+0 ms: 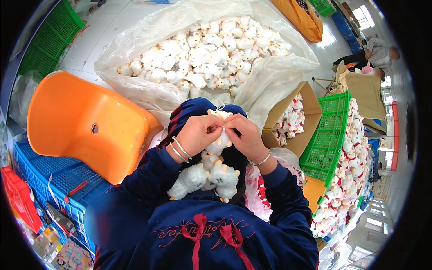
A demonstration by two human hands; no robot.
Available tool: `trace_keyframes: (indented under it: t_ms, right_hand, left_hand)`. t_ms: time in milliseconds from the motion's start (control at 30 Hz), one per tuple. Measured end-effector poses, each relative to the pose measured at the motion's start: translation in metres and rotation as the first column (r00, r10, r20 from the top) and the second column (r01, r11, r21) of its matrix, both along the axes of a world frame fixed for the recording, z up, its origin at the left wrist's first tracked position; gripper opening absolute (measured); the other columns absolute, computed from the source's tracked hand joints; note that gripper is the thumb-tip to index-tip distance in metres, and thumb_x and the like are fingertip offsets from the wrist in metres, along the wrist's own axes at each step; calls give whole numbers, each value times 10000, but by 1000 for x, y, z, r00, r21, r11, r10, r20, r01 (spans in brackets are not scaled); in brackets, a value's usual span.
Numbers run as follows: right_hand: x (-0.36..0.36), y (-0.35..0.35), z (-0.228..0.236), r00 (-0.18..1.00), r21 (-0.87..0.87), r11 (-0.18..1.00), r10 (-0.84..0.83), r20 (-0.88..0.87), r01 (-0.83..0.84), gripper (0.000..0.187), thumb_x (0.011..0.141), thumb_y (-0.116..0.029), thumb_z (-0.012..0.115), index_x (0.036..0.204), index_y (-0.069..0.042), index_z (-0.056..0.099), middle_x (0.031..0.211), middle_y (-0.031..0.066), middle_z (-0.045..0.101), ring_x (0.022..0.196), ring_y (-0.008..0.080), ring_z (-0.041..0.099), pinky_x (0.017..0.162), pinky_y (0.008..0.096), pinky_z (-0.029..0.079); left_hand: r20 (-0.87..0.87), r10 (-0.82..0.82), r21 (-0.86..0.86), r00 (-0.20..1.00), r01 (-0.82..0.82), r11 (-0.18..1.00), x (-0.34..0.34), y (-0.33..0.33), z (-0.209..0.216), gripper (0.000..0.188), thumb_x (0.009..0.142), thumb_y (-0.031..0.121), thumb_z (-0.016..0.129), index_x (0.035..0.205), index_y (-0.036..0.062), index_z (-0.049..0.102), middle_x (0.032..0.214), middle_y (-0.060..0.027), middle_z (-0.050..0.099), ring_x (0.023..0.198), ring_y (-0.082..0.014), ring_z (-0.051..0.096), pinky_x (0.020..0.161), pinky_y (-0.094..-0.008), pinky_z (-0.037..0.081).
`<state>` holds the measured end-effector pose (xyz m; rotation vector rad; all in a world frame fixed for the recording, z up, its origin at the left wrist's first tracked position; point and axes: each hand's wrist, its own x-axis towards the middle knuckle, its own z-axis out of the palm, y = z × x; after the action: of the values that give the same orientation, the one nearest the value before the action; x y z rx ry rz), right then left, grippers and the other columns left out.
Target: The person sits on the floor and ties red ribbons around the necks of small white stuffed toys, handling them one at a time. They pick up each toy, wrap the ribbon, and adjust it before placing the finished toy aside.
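Over my lap, my left hand (198, 133) and my right hand (245, 135) meet fingertip to fingertip at a small white plush toy (218, 143). Both hands are closed in a pinch on the toy; whatever fine part sits between the fingertips is too small to make out. A thin white cord (219, 108) shows just beyond my fingers. Below, several more fluffy plush toys rest on my lap, including a left one (191, 181) and a right one (224, 179) with orange feet.
Ahead lies a large clear plastic bag (130, 38) full of white plush toys. At left stand an orange chair (85, 121) and a blue crate (54, 180). To the right are a cardboard box (310, 110) and a green crate (326, 144) beside plush toys with red trim.
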<state>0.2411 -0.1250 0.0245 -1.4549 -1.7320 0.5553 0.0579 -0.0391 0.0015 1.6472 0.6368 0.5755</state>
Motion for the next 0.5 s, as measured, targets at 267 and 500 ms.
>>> trace_keyframes:
  t_ms: [267,500]
  right_hand:
    - [2,-2,6,974,-291,957,-82,-211,17,84,927,-8,685,1001,-7,647,890,45,652,775,118,603,708,259,507]
    - [4,-2,7,932,-381,924,-133,-336,-5,108,956,-33,682,1056,-3,654,902,-3,659,792,57,587,711,231,503]
  left_hand:
    - [-5,20,100,1000,-19,995,2,-1,-6,52,872,27,704,884,11,656,714,-39,605,637,-94,547,598,-259,469]
    - [-2,54,38,999,-54,998,4,-3,-3,107,842,65,715,836,9,624,684,-98,614,606,-233,604,584,-345,485]
